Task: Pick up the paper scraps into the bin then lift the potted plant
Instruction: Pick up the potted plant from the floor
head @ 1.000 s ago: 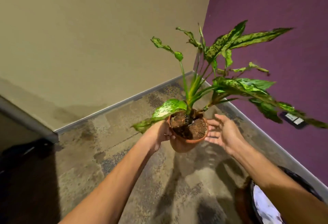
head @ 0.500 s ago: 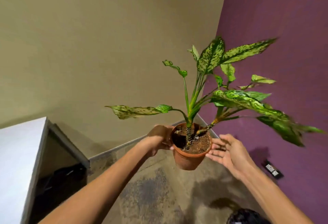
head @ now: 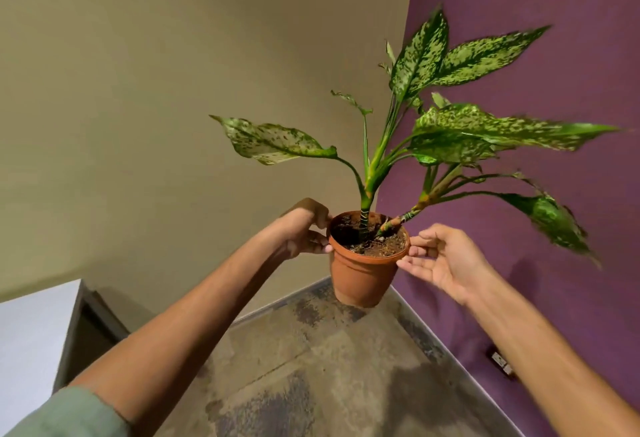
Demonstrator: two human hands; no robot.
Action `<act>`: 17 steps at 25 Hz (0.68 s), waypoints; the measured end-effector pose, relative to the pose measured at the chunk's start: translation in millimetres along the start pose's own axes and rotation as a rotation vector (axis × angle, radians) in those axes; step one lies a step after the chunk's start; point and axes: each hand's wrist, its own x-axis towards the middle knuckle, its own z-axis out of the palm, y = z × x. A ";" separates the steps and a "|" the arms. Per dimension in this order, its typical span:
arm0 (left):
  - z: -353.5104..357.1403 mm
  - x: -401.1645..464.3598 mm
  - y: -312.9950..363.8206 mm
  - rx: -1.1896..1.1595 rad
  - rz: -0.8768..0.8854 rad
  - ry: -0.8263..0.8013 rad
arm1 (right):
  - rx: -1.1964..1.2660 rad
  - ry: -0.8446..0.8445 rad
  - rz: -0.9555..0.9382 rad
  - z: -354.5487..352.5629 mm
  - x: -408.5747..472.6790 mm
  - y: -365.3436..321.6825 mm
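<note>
The potted plant (head: pixel 367 256) hangs mid-frame, clear of the floor (head: pixel 311 367). The left hand (head: pixel 304 229) clamps its rim; the right hand (head: pixel 446 260) lies open, fingertips touching. Close that hand and keep the pot level.

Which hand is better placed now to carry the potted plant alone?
Left, probably. The left hand wraps its fingers around the rim of the potted plant, held above the floor. The right hand is open, only fingertips touching the rim.
</note>
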 end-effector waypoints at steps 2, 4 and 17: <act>-0.9 19.7 8.6 -0.007 0.006 -0.016 | -0.018 0.029 -0.010 2.6 12.8 -13.1; -1.8 41.5 19.2 0.004 0.006 -0.059 | -0.023 0.056 -0.017 5.8 31.2 -24.9; -20.6 215.7 41.5 0.002 -0.045 -0.163 | -0.106 0.240 0.093 19.2 181.9 -48.0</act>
